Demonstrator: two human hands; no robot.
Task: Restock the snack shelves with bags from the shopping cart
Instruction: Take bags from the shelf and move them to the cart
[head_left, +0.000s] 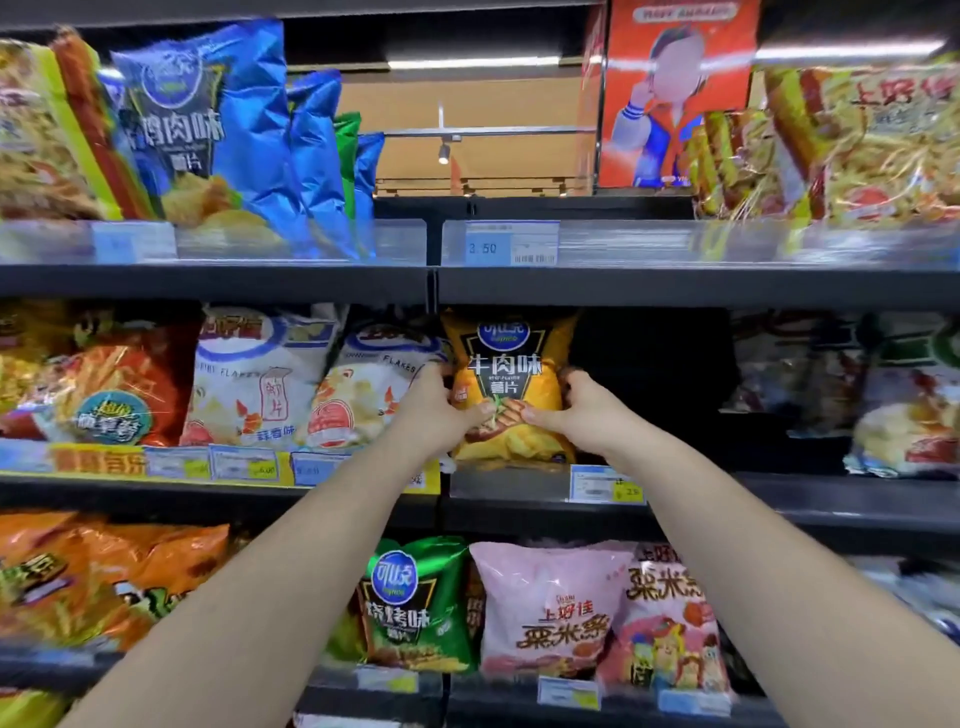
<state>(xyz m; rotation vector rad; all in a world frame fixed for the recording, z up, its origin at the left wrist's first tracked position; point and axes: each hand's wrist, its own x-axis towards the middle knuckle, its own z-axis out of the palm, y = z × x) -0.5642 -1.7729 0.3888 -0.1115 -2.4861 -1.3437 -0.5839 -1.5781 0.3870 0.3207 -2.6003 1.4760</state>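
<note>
My left grip (435, 410) and my right grip (577, 410) are clamped on the two sides of one yellow bag (511, 382), thumbs on its front. This bag is glossy, crinkled foil with a puffed pillow shape. It is upright on the middle shelf (519, 486). Just left of the yellow bag stand two white bags (257, 374). Below it are one green bag (415, 608) and two pink bags (545, 608).
</note>
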